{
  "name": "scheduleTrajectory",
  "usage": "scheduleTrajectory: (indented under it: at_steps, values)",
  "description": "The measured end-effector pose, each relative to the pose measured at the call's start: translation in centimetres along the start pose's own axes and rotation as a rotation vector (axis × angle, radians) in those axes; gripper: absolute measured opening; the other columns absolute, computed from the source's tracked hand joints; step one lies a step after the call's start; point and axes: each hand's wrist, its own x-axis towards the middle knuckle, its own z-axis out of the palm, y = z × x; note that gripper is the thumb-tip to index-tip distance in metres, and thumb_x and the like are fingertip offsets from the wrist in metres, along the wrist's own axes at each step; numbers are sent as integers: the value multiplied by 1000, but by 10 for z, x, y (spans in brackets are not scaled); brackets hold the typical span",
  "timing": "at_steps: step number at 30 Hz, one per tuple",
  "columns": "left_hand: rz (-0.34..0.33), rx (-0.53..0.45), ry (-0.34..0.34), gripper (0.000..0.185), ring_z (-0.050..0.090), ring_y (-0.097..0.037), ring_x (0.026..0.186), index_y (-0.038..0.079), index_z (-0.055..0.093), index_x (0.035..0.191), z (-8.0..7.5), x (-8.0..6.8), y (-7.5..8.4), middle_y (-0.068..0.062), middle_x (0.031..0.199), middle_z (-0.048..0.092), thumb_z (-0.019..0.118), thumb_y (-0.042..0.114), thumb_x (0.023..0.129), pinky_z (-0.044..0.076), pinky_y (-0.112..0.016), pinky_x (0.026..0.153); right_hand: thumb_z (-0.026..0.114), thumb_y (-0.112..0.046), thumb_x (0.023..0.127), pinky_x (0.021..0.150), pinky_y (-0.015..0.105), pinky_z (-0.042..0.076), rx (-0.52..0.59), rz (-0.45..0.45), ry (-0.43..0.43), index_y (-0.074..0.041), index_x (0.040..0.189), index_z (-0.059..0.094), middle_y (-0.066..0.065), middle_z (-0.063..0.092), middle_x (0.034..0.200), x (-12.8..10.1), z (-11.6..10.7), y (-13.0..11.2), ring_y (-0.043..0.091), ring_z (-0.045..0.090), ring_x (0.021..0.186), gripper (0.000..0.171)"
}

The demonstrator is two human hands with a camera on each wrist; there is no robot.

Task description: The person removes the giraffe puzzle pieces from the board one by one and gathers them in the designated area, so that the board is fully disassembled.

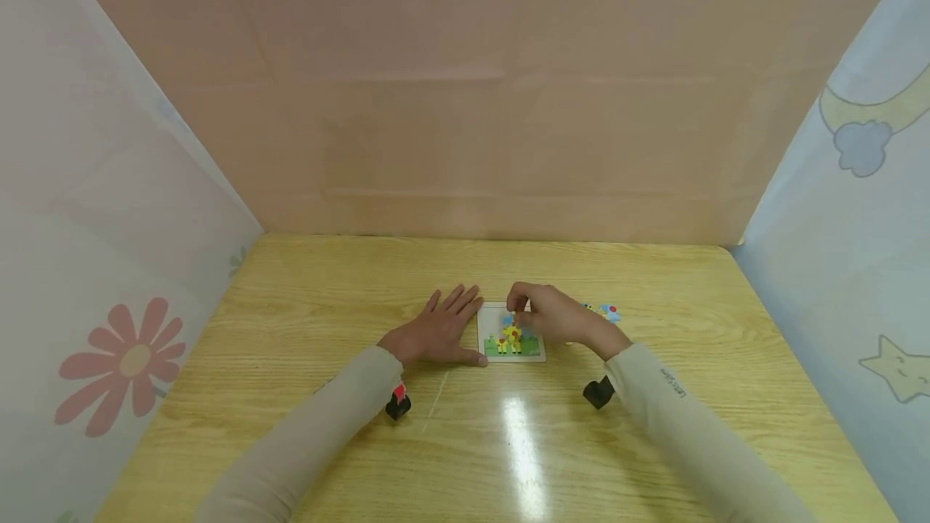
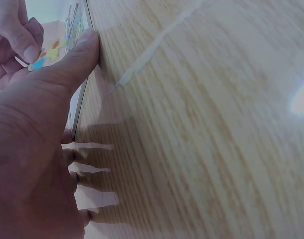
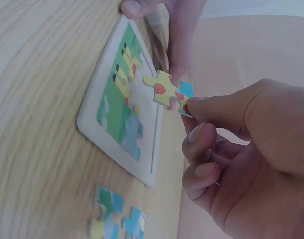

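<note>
Your left hand point(image 1: 436, 333) lay flat, steadying the tray point(image 3: 123, 130). Your right hand point(image 3: 241, 154) pinched a piece point(image 3: 168, 92) above it. Next likely called for aligning it over its gap.

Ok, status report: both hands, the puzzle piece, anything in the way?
Left hand flat on the table, thumb against puzzle tray edge. Right hand pinches puzzle piece above the tray. Loose pieces lie beside the tray, nothing blocking.

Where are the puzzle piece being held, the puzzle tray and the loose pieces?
puzzle piece point(image 3: 168, 92), right wrist view, its yellow middle.
puzzle tray point(image 3: 94, 130), right wrist view, its white rim.
loose pieces point(image 3: 108, 219), right wrist view, the nearer piece's middle.
</note>
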Motion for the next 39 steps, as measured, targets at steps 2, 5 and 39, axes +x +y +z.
scheduleTrajectory:
  at_steps: [2,5,39]
  values:
    - [3,0,3,110,-4,-30,171,16,12,174,1,0,-1,-3,183,-2,62,74,96,2,-62,137,62,-5,106,70,26,50,5,9,13,-4,114,64,7,69,105,-3,-3,2,15,58,81,8]
    - [5,-5,3,110,-5,-29,171,16,12,174,2,-1,-1,-3,183,-2,62,75,96,2,-62,136,62,-5,106,66,25,49,15,27,30,-4,114,64,8,68,105,-7,-7,8,14,56,76,8]
    - [22,-12,9,109,-5,-30,171,14,11,174,1,-2,1,-4,183,-3,62,72,97,2,-64,136,63,-2,104,72,25,49,5,113,79,-3,107,65,9,68,102,-77,-42,61,17,59,91,4]
